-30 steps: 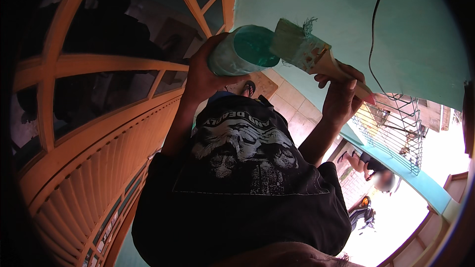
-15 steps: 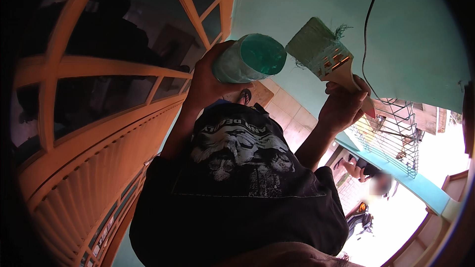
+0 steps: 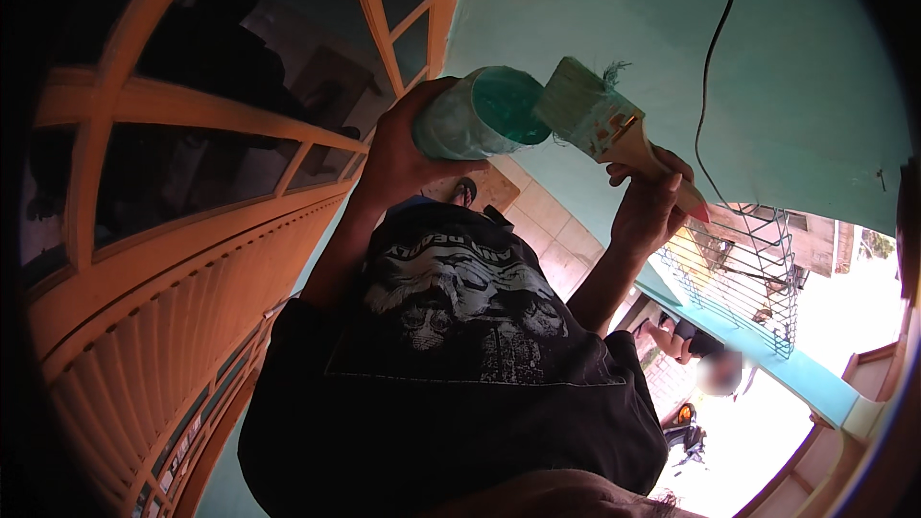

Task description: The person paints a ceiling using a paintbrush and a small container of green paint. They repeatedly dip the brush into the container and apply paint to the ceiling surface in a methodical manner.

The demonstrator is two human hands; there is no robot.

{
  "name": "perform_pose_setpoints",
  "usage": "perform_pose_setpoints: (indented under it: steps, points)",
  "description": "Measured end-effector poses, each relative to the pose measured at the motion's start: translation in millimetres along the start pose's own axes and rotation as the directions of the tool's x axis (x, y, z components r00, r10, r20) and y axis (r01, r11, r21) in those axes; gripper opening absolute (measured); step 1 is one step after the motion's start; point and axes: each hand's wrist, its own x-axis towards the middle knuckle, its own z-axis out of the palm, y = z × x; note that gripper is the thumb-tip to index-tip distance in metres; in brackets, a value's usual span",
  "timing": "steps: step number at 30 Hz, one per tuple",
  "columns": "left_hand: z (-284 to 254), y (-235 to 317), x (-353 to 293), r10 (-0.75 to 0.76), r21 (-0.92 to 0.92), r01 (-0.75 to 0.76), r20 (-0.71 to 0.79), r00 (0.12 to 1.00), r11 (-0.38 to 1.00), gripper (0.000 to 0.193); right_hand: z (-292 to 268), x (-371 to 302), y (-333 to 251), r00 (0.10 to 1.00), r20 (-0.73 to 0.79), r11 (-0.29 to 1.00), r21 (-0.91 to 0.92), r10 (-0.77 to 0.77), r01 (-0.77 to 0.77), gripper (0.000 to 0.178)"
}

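Teal wall (image 3: 767,86) | left hand (image 3: 398,158) fingers grip teal-smeared cup (image 3: 475,115) | right hand (image 3: 648,206) fingers grip paint-caked brush (image 3: 600,120)

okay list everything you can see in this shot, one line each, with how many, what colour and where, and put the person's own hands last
Paint container: one, teal-smeared, top centre, open mouth facing the brush.
Paintbrush: one, pale bristles tinted teal, light wooden handle, bristles at the container's mouth.
Wall: one, teal, upper right.
Cable: one, black, hanging down the wall.
Door frame: one, orange with dark glass panes and slatted lower part, left side.
Metal grille: one, dark bars, right of centre.
Another person: one, small, lower right, below the grille.
T-shirt: one, black with grey print, centre.
Left hand: grip around the paint container.
Right hand: grip around the paintbrush handle.
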Motion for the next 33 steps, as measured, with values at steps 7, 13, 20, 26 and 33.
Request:
perform_pose_setpoints:
  steps: [7, 13, 20, 26, 33]
  points:
    - [2, 3, -2, 0.009, -0.053, -0.009, 0.001, 1.000, 0.999, 0.090, 1, -2, 2, 0.999, -0.044, 1.000, 0.026, 0.006, -0.005, 0.047]
    - [1, 6, -4, 0.010, -0.069, -0.009, 0.013, 1.000, 0.998, 0.089, -7, -3, 4, 1.000, -0.004, 0.999, 0.048, 0.024, -0.024, 0.048]
    - [0, -1, -6, 0.003, -0.074, -0.001, 0.016, 1.000, 0.997, 0.088, -2, 0, -5, 1.000, 0.015, 0.997, -0.071, 0.020, -0.019, 0.054]
    - [0, 0, -7, 0.002, -0.053, -0.001, 0.005, 1.000, 0.999, 0.091, 2, 8, -14, 0.986, -0.156, 0.998, -0.004, -0.064, 0.065, 0.057]
    - [-2, 3, -14, -0.056, -0.040, 0.056, -0.011, 0.998, 0.998, 0.091, 19, 5, -21, 0.995, -0.082, 0.995, -0.095, -0.048, 0.040, 0.058]
